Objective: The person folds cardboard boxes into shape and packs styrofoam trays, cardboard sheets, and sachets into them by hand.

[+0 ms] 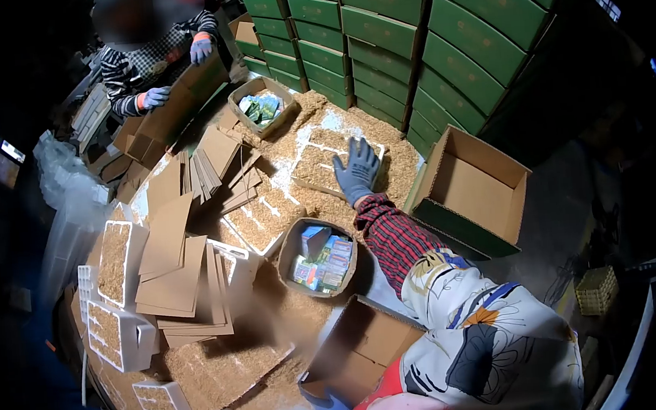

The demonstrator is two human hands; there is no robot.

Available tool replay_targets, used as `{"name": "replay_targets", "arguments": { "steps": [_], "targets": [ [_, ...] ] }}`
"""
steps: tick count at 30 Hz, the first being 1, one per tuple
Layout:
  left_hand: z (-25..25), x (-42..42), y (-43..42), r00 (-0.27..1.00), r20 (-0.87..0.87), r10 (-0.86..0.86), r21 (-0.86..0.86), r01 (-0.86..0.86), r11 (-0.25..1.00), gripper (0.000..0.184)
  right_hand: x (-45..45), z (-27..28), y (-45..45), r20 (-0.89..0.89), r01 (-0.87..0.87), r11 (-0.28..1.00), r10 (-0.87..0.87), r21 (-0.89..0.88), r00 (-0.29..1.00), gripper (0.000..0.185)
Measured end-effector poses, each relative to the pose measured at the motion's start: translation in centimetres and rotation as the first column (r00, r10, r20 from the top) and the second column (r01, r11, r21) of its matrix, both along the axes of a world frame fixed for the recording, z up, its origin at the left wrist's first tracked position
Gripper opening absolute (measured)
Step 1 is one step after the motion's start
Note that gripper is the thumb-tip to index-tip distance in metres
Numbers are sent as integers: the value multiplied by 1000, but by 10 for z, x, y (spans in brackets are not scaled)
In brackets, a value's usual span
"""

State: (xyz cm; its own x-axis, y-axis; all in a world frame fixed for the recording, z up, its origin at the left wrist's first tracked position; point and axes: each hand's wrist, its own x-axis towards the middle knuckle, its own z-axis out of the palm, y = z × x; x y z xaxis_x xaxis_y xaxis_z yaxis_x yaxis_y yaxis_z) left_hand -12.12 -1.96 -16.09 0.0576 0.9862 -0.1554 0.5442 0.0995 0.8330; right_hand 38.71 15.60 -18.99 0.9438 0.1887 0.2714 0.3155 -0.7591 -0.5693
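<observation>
Right hand [357, 170], spread on the tray [329, 150], apparently levels shavings [311, 165] — calling next for even sweeps — left hand [332, 408] well apart from it, grip unclear.

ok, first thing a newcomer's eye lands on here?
Probably the wall of stacked green boxes filling the top, right of centre. Next, the gloved right hand, fingers spread over a divided white tray just above the middle, with loose brown filling around it. Then the messy heap of flat cardboard sheets left of centre.
</observation>
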Motion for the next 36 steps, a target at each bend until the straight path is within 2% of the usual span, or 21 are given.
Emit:
{"name": "replay_targets", "arguments": {
  "steps": [1, 3, 6, 7, 9, 11, 14, 15, 17, 18, 19, 21, 22, 23, 25, 26, 29, 30, 31, 33, 36],
  "targets": [
    [-2, -4, 1, 1000, 11, 21, -11, -21, 1000, 62, -1, -1, -15, -81, 193, 977, -186, 90, 979, 71],
    [-23, -22, 8, 1000, 21, -20, 9, 20, 1000, 64, 8, -19, -39, -470, 430, 867, -279, 253, 838, 78],
    [-61, -43, 12, 997, -17, -77, 87, 78, 993, 69, 27, -41, -45, -681, 341, 940, -263, -21, 683, 64],
    [-66, -45, 9, 996, -61, -66, 125, 73, 990, 69, 44, -76, -46, -641, 135, 989, -69, 54, 764, 60],
    [-56, -43, 9, 991, -101, -85, 110, 96, 989, 69, 68, -111, -53, -730, 99, 945, 171, 311, 662, 55],
    [-41, -33, 11, 985, -139, -99, 91, 112, 989, 68, 76, -92, -39, -843, 270, 961, -95, 61, 529, 44],
    [-15, -18, 9, 983, -158, -92, 20, 97, 995, 66, 39, -56, -30, -777, 431, 822, 22, 372, 629, 53],
    [-12, -17, 7, 985, -164, -50, 17, 54, 998, 66, 15, -18, -26, -778, 578, 638, 51, 508, 627, 58],
    [-14, -15, 8, 995, -86, -59, 8, 60, 998, 65, 39, -56, -9, -694, 563, 567, 22, 602, 720, 68],
    [-13, -16, 10, 996, -54, -69, -1, 69, 998, 64, 41, -57, -10, -713, 553, 590, 56, 589, 699, 86],
    [-12, -16, 10, 997, -53, -64, 2, 64, 998, 64, 40, -60, -5, -712, 550, 590, 62, 591, 699, 86],
    [-7, -12, 11, 992, -25, -125, 66, 126, 990, 64, 34, -46, 0, -653, 476, 796, -137, 375, 745, 96],
    [-9, -13, 11, 991, -22, -130, 66, 131, 989, 64, 18, -6, -11, -689, 393, 890, -137, 229, 712, 106],
    [-15, -13, 12, 991, -37, -129, 69, 131, 989, 65, 24, -15, -3, -743, 437, 760, 89, 481, 663, 105],
    [-20, -13, 13, 992, -46, -120, 72, 123, 990, 65, 17, 5, 3, -730, 506, 660, 96, 556, 677, 102],
    [-20, -13, 15, 990, -51, -131, 59, 134, 989, 65, 0, 32, -10, -705, 467, 609, 227, 641, 672, 99],
    [-16, -7, 18, 989, -63, -136, 21, 138, 990, 63, -5, 37, -34, -639, 366, 525, 611, 769, 468, 60],
    [-9, -2, 21, 989, -80, -121, -6, 121, 993, 61, -29, 73, -56, -606, 368, 488, 702, 792, 374, 42],
    [-19, -6, 27, 983, -21, -183, 68, 184, 981, 57, -60, 113, -78, -470, 423, 335, 841, 842, 267, 40],
    [-29, -8, 37, 972, 76, -223, 89, 216, 972, 56, -76, 127, -113, -319, 399, 270, 946, 876, 61, 42],
    [-31, -5, 48, 971, 81, -223, 77, 217, 973, 56, -101, 157, -171, -345, 369, 372, 928, 852, -140, 44]
  ]
}}
